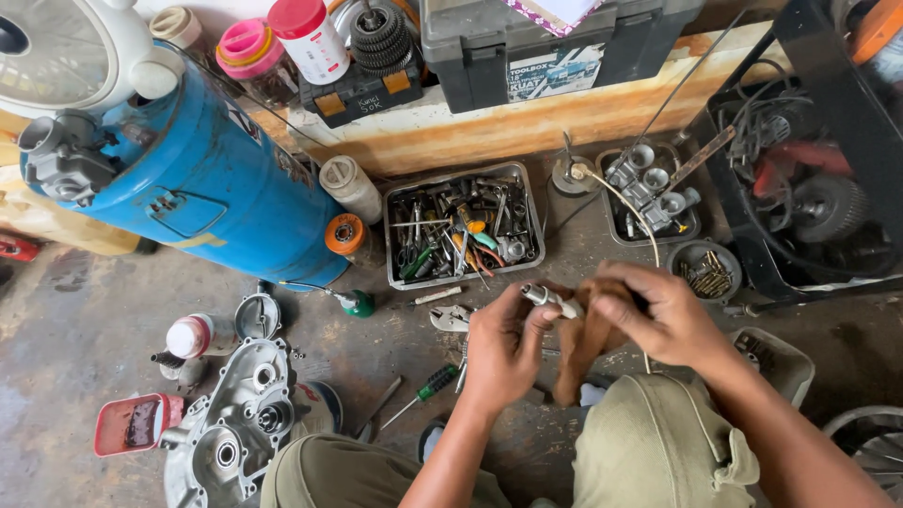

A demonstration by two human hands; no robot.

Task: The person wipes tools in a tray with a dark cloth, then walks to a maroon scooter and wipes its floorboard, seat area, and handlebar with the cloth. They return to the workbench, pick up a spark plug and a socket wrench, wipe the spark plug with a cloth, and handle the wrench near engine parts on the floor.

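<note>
Two hands: left hand point(503, 343) holds one spark plug point(550, 299); right hand point(658, 315), one rag point(585, 343).

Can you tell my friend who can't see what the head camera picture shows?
The left hand holds a small metal part while the right hand rubs it with a brown rag, above a tray of tools and a blue tank.
</note>
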